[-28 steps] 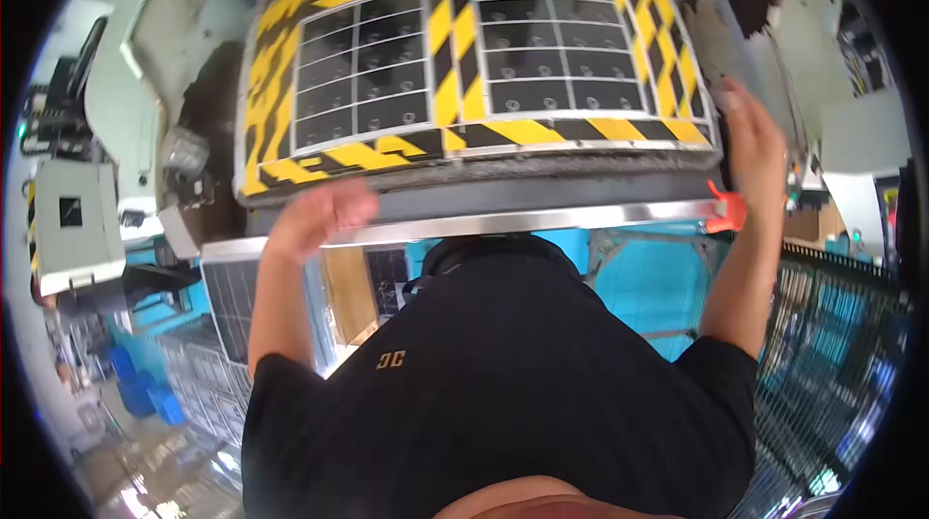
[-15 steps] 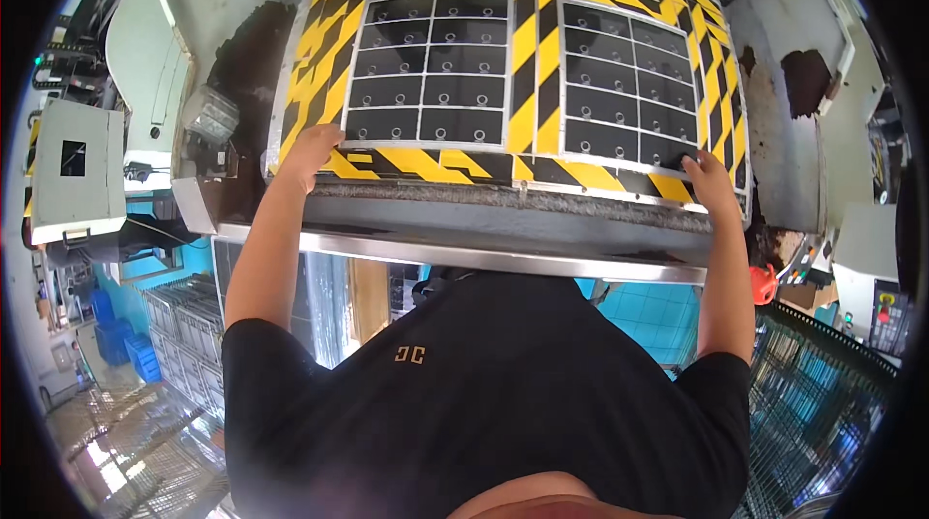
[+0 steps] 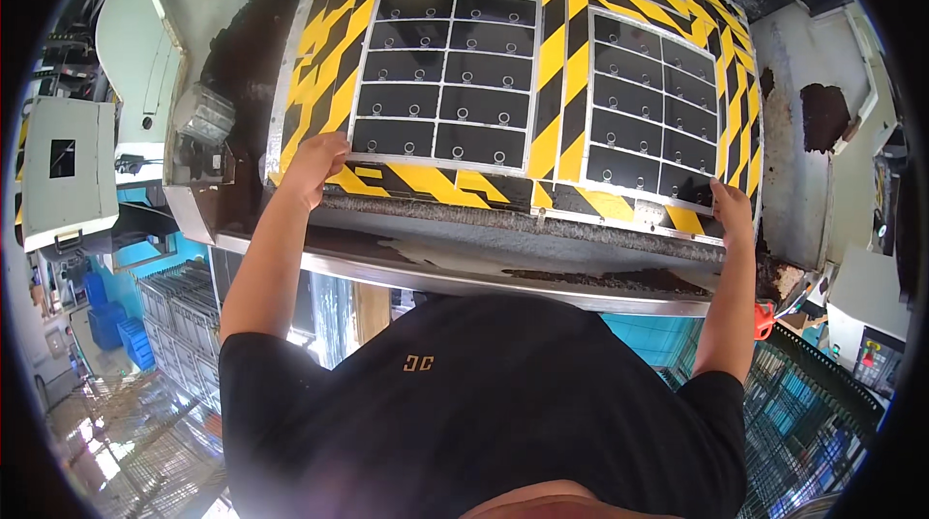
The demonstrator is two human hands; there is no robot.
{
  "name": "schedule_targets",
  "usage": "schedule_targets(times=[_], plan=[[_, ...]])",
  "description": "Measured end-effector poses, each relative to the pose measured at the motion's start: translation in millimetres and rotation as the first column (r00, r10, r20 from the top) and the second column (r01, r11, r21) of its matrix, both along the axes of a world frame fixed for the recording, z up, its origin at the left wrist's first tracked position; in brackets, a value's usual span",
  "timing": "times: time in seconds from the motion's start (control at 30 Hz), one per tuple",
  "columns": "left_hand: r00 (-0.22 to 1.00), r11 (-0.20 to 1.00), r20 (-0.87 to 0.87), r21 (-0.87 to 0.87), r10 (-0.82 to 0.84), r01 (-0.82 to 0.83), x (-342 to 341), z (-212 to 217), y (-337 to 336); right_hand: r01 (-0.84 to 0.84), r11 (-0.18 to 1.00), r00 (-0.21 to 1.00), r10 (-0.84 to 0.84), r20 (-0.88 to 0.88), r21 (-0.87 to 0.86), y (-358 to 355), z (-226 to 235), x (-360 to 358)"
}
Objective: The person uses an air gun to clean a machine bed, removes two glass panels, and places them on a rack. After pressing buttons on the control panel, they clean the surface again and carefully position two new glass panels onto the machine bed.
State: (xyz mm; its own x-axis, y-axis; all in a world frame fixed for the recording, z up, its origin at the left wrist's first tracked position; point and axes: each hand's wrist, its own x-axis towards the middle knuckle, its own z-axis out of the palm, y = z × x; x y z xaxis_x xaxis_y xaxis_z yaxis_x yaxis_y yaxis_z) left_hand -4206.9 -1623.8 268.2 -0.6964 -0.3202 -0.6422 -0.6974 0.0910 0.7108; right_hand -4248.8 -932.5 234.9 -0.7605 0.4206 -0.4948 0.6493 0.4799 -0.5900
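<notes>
The striped guard, a wide panel banded in yellow and black, stood directly in front of the person and filled the upper middle of the view, its lower edge just above a crusted metal ledge. 2 dark window panels were set into it side by side, each split into a grid of small panes; the left panel showed 4 rows of 2 panes, while the right panel curved away toward the rim and its panes could not be counted with certainty.

The 2 hands were set well apart at the 2 lower corners, a placement that would likely let so broad a panel be steadied evenly. The left hand lay on the lower left corner with fingers spread and slightly curled over the striped border, palm against it. The right hand rested on the lower right corner; whether its fingers hooked the edge or only pressed on it could not be told.

Beyond the guard lay 1 grey cabinet at far left, blue crates below it, and 1 control box with buttons at lower right.
</notes>
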Motion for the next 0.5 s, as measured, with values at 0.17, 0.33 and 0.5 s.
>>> schedule_targets(times=[0.17, 0.33, 0.5], plan=[[0.999, 0.996, 0.043, 0.088, 0.002, -0.006, -22, 5, 3, 0.095, 0.993, 0.995, -0.097, -0.035, -0.070, 5, -8, -3], [0.986, 0.931, -0.094, 0.352, 0.139, -0.098, -48, -22, -22, 0.069, 0.997, 0.996, -0.071, -0.058, -0.045, 1, -7, -11], [0.997, 0.758, -0.007, 0.650, 0.072, -0.050, -77, 12, 4, -0.079, 0.973, 0.992, 0.099, -0.083, 0.216, 12, -23, -11]])
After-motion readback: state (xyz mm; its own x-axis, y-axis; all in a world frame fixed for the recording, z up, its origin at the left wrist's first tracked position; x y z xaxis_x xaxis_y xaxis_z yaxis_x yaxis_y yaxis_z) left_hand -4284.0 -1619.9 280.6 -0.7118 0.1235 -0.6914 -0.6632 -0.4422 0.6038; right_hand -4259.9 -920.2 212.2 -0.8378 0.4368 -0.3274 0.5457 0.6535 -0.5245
